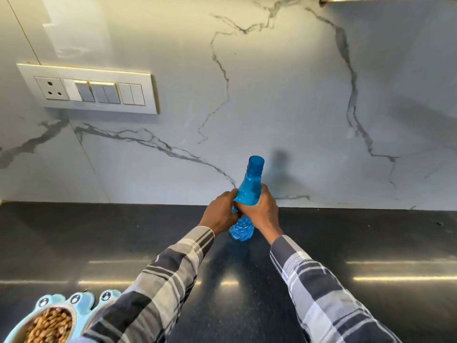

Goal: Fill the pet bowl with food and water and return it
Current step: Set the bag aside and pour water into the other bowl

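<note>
- Here, nearest to me, I see the pet bowl (53, 320) on the dark counter (371, 243), well to the near-left of the blue bottle (247, 191). It is a light blue bowl with paw-shaped toes, and one metal cup in it holds brown dry food (50, 326). The left sleeve (158, 280) covers the rest of the bowl, so I cannot tell whether there is a second cup.
- Both arms in checked sleeves reach forward to the bottle, which stands upright on the counter, near the back edge.
- The left hand (220, 214) holds the middle of the bottle from the left side; its fingers curl round the body, though I see mostly the back of the hand.
- The right hand (259, 209) grips the bottle from the right, a little higher, fingers wrapped close together round it.
- The blue cap (256, 163) is on the bottle.
- Behind the bottle rises the marbled wall (272, 95), and far to the upper left of the bottle there is a switch panel (89, 89).
</note>
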